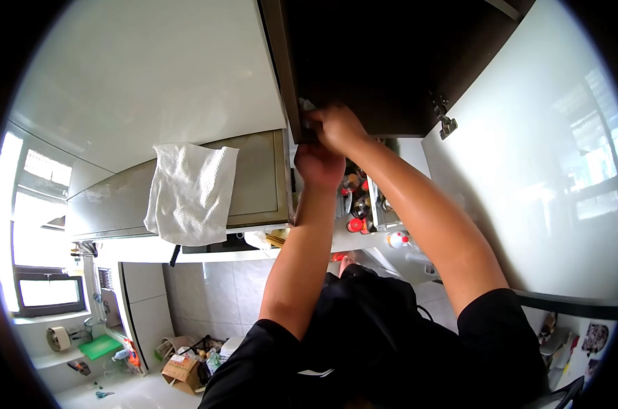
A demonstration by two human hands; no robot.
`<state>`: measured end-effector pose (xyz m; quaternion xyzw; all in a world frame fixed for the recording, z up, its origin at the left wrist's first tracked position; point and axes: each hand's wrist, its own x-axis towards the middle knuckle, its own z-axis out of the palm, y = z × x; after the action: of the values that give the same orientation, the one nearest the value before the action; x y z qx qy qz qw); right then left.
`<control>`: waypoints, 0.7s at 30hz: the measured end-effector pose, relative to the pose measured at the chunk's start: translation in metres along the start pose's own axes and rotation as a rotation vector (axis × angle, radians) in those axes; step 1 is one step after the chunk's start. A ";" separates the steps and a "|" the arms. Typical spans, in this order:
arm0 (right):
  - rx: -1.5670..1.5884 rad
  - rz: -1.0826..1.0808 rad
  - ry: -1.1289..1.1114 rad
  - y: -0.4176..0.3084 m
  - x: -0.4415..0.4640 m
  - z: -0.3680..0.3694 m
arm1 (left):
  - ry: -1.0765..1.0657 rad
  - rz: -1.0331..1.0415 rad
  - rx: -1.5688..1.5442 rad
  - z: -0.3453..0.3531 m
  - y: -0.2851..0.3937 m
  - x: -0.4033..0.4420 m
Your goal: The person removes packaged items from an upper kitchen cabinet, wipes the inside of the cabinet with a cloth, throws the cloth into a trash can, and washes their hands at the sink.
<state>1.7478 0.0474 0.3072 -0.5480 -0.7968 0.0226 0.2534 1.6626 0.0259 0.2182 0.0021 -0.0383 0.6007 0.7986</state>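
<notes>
My right hand [340,127] reaches to the lower left corner of an open dark cabinet [363,88]. Its fingers are curled round a small whitish crumpled thing [305,105] against the side panel; it may be cloth, but most of it is hidden. Just below, my left hand [320,165] is raised to the cabinet's bottom edge. Its fingers are hidden behind the edge and my right hand. Left of the hands, a white textured cloth [192,194] drapes over the metallic range hood [258,180].
The white cabinet door [527,157] stands open on the right, on a metal hinge [445,123]. Several bottles, one with a red cap [354,225], stand below my hands. A cardboard box [181,371] and a green board [100,347] are at the lower left, near a window [47,238].
</notes>
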 end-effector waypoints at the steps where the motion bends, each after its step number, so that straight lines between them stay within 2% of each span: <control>1: 0.049 0.002 0.007 0.001 -0.003 0.000 | 0.000 -0.001 -0.003 -0.004 0.001 0.001; 2: 0.047 0.001 0.006 0.003 -0.003 0.000 | -0.037 -0.017 -0.011 -0.008 0.002 0.002; 4: 0.353 0.098 -0.084 0.007 -0.003 -0.001 | -0.075 -0.031 -0.018 -0.015 0.004 0.005; 5: 0.352 0.096 -0.086 0.002 -0.002 -0.012 | -0.070 -0.012 -0.052 -0.017 0.005 0.006; 7: 0.504 0.372 -0.137 -0.004 0.003 -0.033 | -0.066 0.013 -0.090 -0.012 0.004 0.005; 8: 0.545 0.361 -0.044 0.002 0.004 -0.032 | 0.018 0.038 -0.067 -0.001 0.002 0.002; 9: 0.544 0.359 -0.048 0.012 0.009 -0.033 | 0.103 0.062 -0.043 0.010 0.000 -0.001; 12: 0.575 0.456 0.019 0.034 0.014 -0.043 | 0.156 0.065 -0.070 0.016 -0.002 -0.004; 14: 0.238 0.555 -0.007 0.042 0.013 -0.056 | 0.164 0.074 -0.058 0.021 -0.002 -0.005; 15: 0.237 0.553 -0.011 0.049 0.009 -0.056 | 0.175 0.082 -0.045 0.023 -0.002 -0.007; 17: -0.206 0.269 -0.040 0.059 0.002 -0.050 | 0.184 0.077 -0.044 0.021 0.000 -0.007; 21: -0.187 0.376 -0.139 0.036 -0.004 -0.035 | 0.183 0.086 -0.060 0.019 -0.003 -0.005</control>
<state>1.7951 0.0494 0.3248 -0.7053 -0.6947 0.0332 0.1370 1.6630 0.0198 0.2369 -0.0783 0.0170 0.6306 0.7719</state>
